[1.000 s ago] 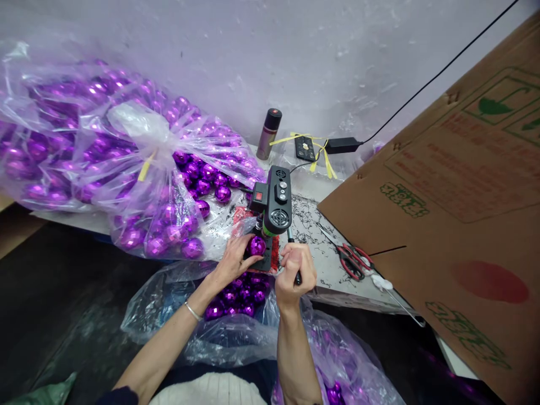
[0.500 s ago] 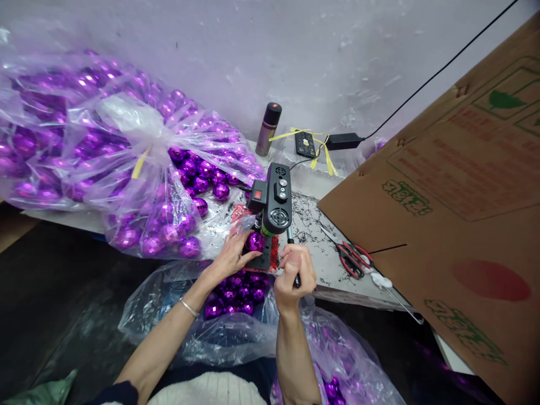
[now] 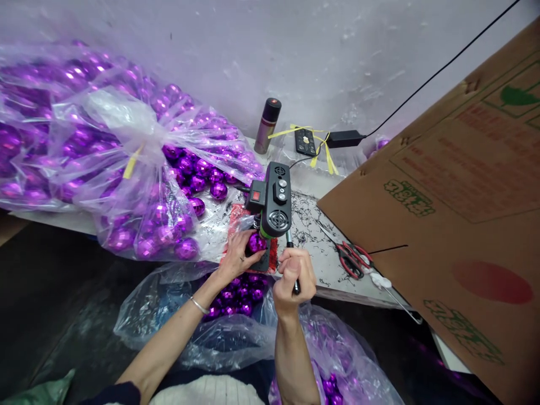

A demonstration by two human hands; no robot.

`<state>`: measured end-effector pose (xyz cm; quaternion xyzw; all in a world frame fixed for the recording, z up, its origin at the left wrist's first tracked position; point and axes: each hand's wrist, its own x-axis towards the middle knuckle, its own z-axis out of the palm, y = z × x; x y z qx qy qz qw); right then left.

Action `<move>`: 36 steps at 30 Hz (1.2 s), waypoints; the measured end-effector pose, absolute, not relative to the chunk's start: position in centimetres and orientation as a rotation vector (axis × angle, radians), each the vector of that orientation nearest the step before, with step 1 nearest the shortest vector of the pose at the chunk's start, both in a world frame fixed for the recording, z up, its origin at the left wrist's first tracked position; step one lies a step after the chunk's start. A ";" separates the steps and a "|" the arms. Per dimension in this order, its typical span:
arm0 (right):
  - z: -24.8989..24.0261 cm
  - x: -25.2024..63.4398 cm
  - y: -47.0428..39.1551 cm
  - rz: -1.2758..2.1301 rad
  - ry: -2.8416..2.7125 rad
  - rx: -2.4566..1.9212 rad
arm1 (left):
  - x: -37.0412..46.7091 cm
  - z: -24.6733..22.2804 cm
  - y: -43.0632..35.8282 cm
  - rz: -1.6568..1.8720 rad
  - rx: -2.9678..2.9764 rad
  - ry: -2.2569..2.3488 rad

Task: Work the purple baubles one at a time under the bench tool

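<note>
My left hand point(image 3: 238, 256) is closed around the near side of a shiny purple faceted ball point(image 3: 256, 243), thumb in front and fingers behind. The ball sits on the dark base plate point(image 3: 264, 263) under the head of a small black bench machine point(image 3: 278, 197), which hides its top. The machine has a red switch and round vents. In a fist, my right hand point(image 3: 296, 274) grips the black-ended lever point(image 3: 289, 237) at the machine's right side. Red material point(image 3: 239, 212) lies under the base.
A big clear bag point(image 3: 139, 146) of purple balls fills the left. An open plastic bag point(image 3: 169, 320) with more balls hangs at the table's front edge. Scissors point(image 3: 354, 260), black shavings point(image 3: 301, 216), a spray can point(image 3: 268, 125), a power adapter point(image 3: 346, 139) and a large cardboard box point(image 3: 455, 225) stand or lie around.
Both hands keep their grips, with the ball still under the machine head. My left hand has shifted very slightly. The whole view has moved a little.
</note>
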<state>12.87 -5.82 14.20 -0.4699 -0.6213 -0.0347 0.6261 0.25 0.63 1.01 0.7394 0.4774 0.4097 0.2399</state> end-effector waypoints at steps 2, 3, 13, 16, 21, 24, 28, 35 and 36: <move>14.1 12.9 -5.9 -0.068 -1.415 -1.074 | 0.3 0.7 0.6 1.127 2.029 1.304; 13.9 12.9 -5.9 -0.067 -1.410 -1.071 | 0.2 0.7 0.6 1.131 2.030 1.306; 9.5 12.7 -4.9 -0.221 -1.416 -0.986 | 0.3 0.5 0.7 1.187 2.046 1.284; 8.9 12.5 -4.8 -0.208 -1.387 -0.985 | 0.3 0.3 0.7 1.247 2.074 1.259; 8.4 12.5 -4.8 -0.191 -1.386 -0.975 | 0.3 0.2 0.8 1.238 2.090 1.276; 8.2 12.6 -4.8 -0.203 -1.391 -0.988 | 0.3 0.2 0.9 1.218 2.081 1.289; 8.0 12.8 -4.6 -0.214 -1.399 -0.976 | 0.4 0.1 0.8 1.205 2.053 1.301; 6.2 13.5 -4.7 -0.201 -1.466 -0.937 | 0.8 0.2 0.8 1.198 2.003 1.294; 6.2 13.6 -4.7 -0.207 -1.482 -0.937 | 0.8 0.3 0.9 1.192 1.995 1.287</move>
